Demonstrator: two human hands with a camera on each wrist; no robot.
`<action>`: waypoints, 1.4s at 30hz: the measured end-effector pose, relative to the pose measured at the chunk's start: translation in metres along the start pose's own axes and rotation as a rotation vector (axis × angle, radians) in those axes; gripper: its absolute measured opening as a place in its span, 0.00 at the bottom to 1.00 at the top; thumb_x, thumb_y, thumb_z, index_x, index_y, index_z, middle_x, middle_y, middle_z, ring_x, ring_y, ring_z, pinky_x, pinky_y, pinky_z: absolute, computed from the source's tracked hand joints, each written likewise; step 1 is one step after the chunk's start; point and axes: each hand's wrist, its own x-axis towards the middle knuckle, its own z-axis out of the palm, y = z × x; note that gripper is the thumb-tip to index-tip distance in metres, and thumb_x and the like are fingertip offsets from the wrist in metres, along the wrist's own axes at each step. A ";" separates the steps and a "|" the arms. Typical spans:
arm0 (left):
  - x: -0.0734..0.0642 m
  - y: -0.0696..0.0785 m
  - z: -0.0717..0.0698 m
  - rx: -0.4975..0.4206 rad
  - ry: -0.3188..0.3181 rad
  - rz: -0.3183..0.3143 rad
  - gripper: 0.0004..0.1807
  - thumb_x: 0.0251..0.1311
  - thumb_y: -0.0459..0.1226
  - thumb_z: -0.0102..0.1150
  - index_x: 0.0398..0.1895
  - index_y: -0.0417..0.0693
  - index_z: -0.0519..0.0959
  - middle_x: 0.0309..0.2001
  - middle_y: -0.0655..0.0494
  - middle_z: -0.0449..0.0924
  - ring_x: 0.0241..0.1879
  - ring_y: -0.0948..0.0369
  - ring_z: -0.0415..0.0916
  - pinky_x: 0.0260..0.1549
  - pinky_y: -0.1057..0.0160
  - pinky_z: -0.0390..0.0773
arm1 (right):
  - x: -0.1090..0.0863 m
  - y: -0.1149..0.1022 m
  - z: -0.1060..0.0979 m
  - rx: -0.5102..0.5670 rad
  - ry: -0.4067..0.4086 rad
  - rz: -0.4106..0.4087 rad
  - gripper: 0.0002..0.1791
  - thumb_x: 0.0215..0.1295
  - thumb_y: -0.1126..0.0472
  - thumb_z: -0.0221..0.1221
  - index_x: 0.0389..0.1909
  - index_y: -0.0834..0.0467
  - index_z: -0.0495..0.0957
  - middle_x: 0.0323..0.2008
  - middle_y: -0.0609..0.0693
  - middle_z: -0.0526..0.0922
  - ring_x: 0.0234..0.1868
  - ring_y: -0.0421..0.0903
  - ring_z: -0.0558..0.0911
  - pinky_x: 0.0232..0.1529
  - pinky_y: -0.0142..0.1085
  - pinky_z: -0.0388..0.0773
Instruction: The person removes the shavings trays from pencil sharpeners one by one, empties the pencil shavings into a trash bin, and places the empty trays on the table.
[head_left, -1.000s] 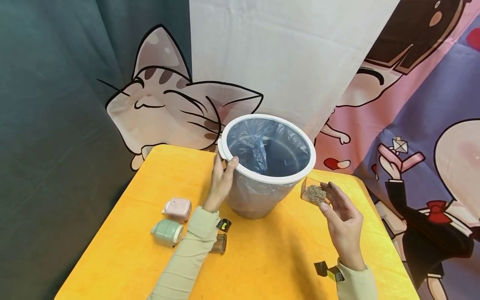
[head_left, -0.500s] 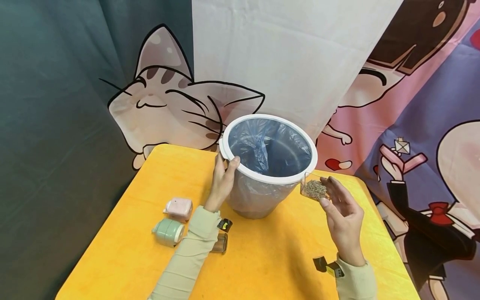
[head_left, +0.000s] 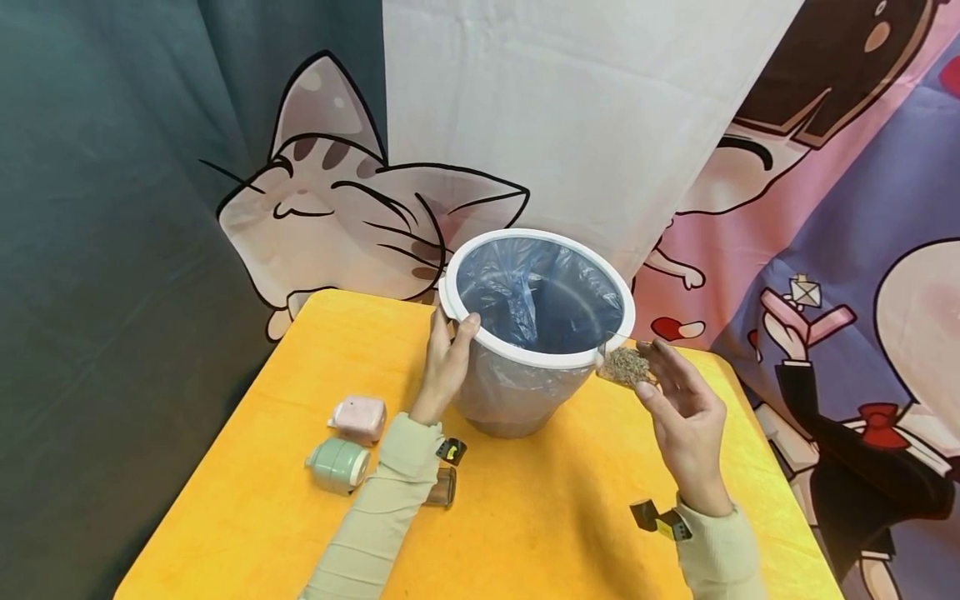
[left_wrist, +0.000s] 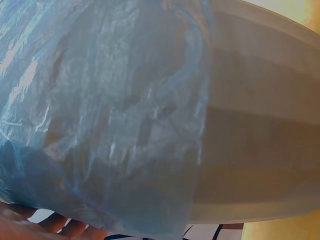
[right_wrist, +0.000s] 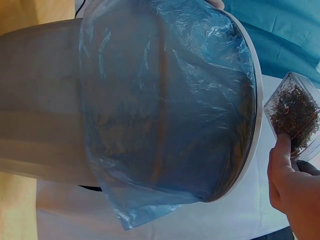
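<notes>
A trash can (head_left: 502, 408) with a white rim and a bluish plastic bag (head_left: 501, 292) lining it stands on the table. My left hand (head_left: 446, 371) grips its left rim, thumb on top. In the left wrist view the overhanging bag (left_wrist: 115, 100) fills much of the frame, and fingers (left_wrist: 30, 227) show at the bottom left. My right hand (head_left: 686, 421) pinches a small clear box (head_left: 626, 367) between thumb and fingers, tilted at the can's right rim. Greyish-brown loose bits (right_wrist: 292, 117) lie inside the box in the right wrist view.
On the yellow table (head_left: 525, 533), left of my left arm, lie a pink container (head_left: 360, 418) and a green one (head_left: 337, 465). A brown translucent piece (head_left: 442, 487) is partly hidden under that arm. A cartoon-printed curtain (head_left: 570, 125) hangs behind.
The clear box in my right hand has risen a little and moved left to the can's rim, its tilt changing. My left hand has stayed on the rim.
</notes>
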 end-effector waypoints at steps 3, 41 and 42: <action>0.000 -0.001 0.001 -0.010 0.002 -0.009 0.36 0.62 0.42 0.48 0.71 0.44 0.48 0.66 0.43 0.53 0.64 0.55 0.56 0.64 0.58 0.54 | 0.002 0.000 0.001 -0.025 0.017 0.014 0.30 0.53 0.86 0.48 0.59 0.81 0.56 0.57 0.71 0.67 0.62 0.59 0.65 0.59 0.38 0.66; -0.001 0.000 0.000 0.018 0.013 0.008 0.37 0.63 0.42 0.47 0.72 0.46 0.45 0.68 0.44 0.51 0.65 0.55 0.55 0.64 0.58 0.53 | 0.055 0.008 0.017 -0.226 0.093 0.098 0.28 0.53 0.78 0.58 0.58 0.68 0.69 0.54 0.66 0.72 0.57 0.54 0.71 0.60 0.35 0.66; -0.001 0.000 0.000 0.021 0.014 0.002 0.37 0.63 0.43 0.47 0.72 0.46 0.45 0.68 0.44 0.51 0.65 0.55 0.55 0.64 0.58 0.53 | 0.055 0.009 0.017 -0.232 0.094 0.102 0.28 0.53 0.78 0.58 0.58 0.68 0.69 0.54 0.66 0.73 0.57 0.54 0.70 0.60 0.35 0.65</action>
